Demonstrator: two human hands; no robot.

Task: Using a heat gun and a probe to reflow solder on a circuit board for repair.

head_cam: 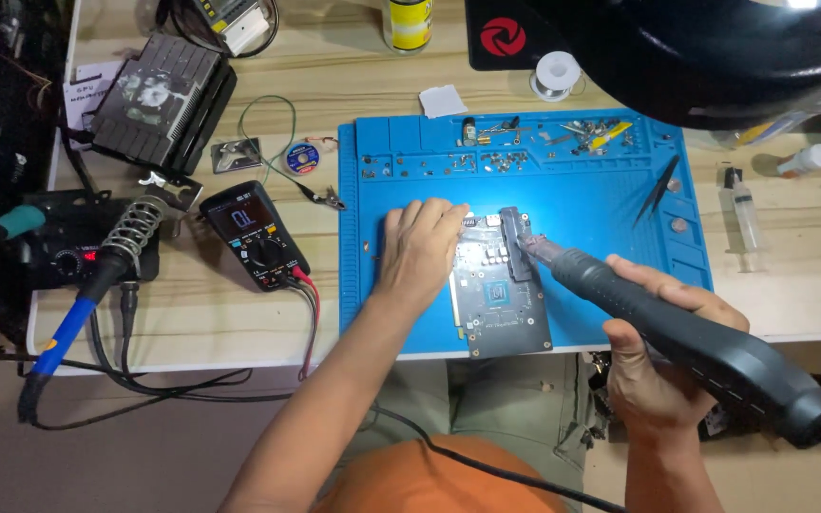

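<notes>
My left hand (pixel 420 249) lies flat, fingers together, pinning the circuit board (pixel 500 285) on the blue mat (pixel 601 204) — it's thin, stiff, fragile, so I'd hold it by the edges. Right hand (pixel 653 356) is wrapped tight around the hot air wand (pixel 677 328) — nozzle over the board's top edge.

Person: both forearms bare, no sleeves, no gloves, no rings or watch visible. Orange shirt (pixel 410 484) at near edge; olive-green trousers (pixel 515 408) below it.

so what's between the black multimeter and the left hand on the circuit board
In the head view, bare wooden tabletop, then the blue silicone work mat edge; an alligator clip lies just above.
</notes>
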